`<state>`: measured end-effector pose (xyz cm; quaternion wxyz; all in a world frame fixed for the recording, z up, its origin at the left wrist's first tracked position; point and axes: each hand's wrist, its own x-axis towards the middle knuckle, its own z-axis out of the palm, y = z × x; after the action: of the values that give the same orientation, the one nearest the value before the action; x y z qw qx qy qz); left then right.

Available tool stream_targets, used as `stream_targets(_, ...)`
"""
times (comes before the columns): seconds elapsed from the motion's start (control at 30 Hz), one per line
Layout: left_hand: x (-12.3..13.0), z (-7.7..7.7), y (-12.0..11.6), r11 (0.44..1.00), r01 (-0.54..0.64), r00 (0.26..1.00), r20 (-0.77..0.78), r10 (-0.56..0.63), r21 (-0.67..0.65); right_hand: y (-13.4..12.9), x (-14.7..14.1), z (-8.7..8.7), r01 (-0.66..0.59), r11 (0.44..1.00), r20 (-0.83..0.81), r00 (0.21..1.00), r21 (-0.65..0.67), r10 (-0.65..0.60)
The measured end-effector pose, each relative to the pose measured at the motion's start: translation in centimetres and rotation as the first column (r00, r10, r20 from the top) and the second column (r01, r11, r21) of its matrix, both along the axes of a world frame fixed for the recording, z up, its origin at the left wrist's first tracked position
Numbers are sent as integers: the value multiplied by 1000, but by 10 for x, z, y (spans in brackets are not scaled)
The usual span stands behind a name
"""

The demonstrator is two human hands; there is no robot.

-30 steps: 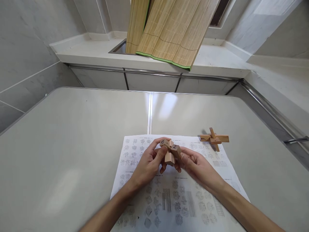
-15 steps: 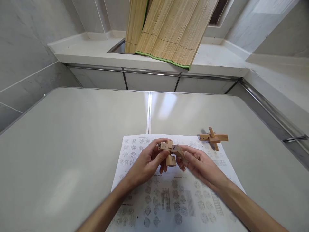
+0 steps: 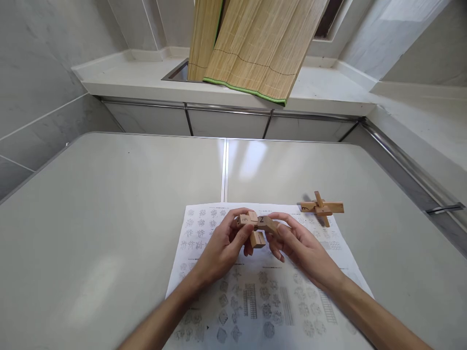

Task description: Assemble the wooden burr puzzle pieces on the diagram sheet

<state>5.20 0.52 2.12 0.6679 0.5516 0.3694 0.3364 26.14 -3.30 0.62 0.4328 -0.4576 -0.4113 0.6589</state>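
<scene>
Several light wooden blocks with letters form a cluster (image 3: 257, 239) above the printed sheet. My left hand (image 3: 229, 239) grips the cluster from the left, its thumb across the front of the blocks. Between the thumb and fingers of my right hand (image 3: 297, 243) is a wooden piece marked like an N or Z (image 3: 267, 224), its left end against the cluster. Whether that piece is joined to the others cannot be made out. An assembled wooden cross puzzle (image 3: 322, 209) lies beyond my right hand, at the sheet's upper right edge.
Under my hands a large white sheet (image 3: 255, 301) with small printed diagrams lies on the pale table (image 3: 109, 194). Behind the table is a white counter (image 3: 138, 87) with a bamboo mat (image 3: 255, 53) hanging over its edge, partly over a sink.
The held blocks have tilted and shifted slightly left. The fingers of my right hand have shifted a little around its piece. The cross puzzle has stayed in place.
</scene>
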Motion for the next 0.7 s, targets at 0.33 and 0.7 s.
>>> stream_targets(0.33,4,-3,-3,998,-55,998,-3,55,34,-8,-5,-2,-70,975,301,954,212,3)
stream_targets(0.7,3,1,-2,995,-98,995,-19,99,37,-6,-7,-4,38,870,521,788,492,-329)
